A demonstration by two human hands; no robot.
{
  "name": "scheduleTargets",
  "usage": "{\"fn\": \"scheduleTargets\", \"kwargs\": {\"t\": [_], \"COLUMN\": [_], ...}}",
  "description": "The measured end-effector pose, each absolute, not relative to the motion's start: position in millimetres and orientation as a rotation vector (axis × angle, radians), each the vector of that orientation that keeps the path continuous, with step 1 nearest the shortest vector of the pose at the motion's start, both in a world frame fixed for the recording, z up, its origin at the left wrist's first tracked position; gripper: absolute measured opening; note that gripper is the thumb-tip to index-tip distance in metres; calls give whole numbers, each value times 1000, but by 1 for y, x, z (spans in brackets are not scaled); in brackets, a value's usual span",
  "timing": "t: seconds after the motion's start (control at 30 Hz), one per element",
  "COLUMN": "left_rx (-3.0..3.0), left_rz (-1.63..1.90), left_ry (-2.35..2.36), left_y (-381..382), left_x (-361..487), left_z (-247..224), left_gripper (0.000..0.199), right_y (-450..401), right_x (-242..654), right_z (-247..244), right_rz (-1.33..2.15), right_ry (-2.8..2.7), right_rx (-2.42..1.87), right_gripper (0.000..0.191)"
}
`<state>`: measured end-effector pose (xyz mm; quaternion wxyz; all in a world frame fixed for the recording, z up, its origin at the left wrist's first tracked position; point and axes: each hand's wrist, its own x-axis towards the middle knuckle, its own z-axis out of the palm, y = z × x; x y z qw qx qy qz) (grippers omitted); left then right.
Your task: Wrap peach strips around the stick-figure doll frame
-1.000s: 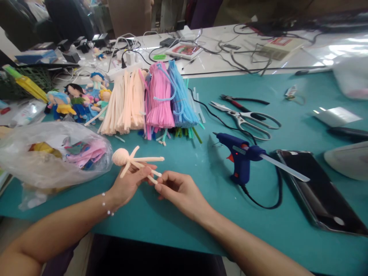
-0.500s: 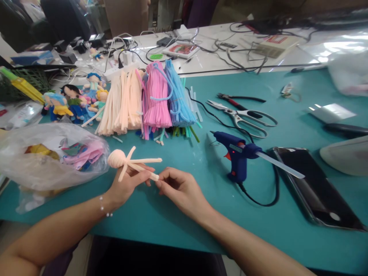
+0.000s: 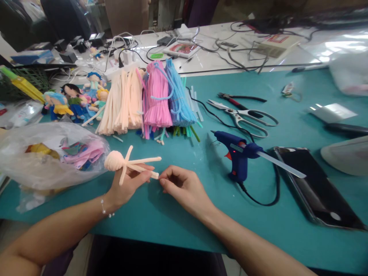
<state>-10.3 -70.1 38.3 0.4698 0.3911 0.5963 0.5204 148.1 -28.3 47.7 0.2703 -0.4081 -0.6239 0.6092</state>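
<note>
My left hand (image 3: 126, 186) is closed around one leg of a peach pipe-cleaner doll (image 3: 114, 160). The doll has a round coiled head, thin arms sticking out and two long legs; its head points left. At the folded tip of the held leg is my right hand (image 3: 184, 189), thumb and forefinger pinched together. Anything between those fingertips is hidden, and I cannot tell whether they touch the leg. Behind the hands lie bundles of peach pipe cleaners (image 3: 126, 105), pink pipe cleaners (image 3: 156, 99) and blue pipe cleaners (image 3: 179, 96).
To the right a blue glue gun (image 3: 238, 153) with its glue stick rests near a phone (image 3: 316, 184). Scissors (image 3: 238, 115) and cutting pliers (image 3: 230, 100) lie beyond it. On the left are a plastic bag (image 3: 51, 153) of fabric scraps and several small dolls (image 3: 74, 99).
The doll has shifted slightly left in my left hand. My right fingertips have moved a little to the right, from the leg's tip to just beside it.
</note>
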Motion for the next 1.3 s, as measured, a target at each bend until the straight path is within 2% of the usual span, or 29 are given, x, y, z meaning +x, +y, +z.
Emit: {"fn": "scheduleTargets", "kwargs": {"t": [0.27,0.47,0.7,0.93,1.07,1.3], "left_rx": [1205,1306,1508,1201,992,904], "left_rz": [1206,1274,1144,1191,1190,1168], "left_ry": [1565,1515,1469,1438,1415,1359], "left_y": [-76,-77,-79,-75,-73,-73], "left_x": [-11,-9,-14,-11,-10,-10], "left_z": [32,29,30,34,35,37], "left_gripper": [9,10,16,14,19,19], "right_y": [-29,-28,-29,-29,-28,-28], "right_x": [146,145,146,147,146,145], "right_z": [44,42,42,46,47,45], "right_rz": [1624,1594,1561,1600,1732,1876], "right_ry": [-1755,-1787,-1861,-1817,-1657,-1497], "right_rx": [-1144,-1161,-1179,-1147,-1108,-1070], "right_gripper": [21,18,20,19,12,11]}}
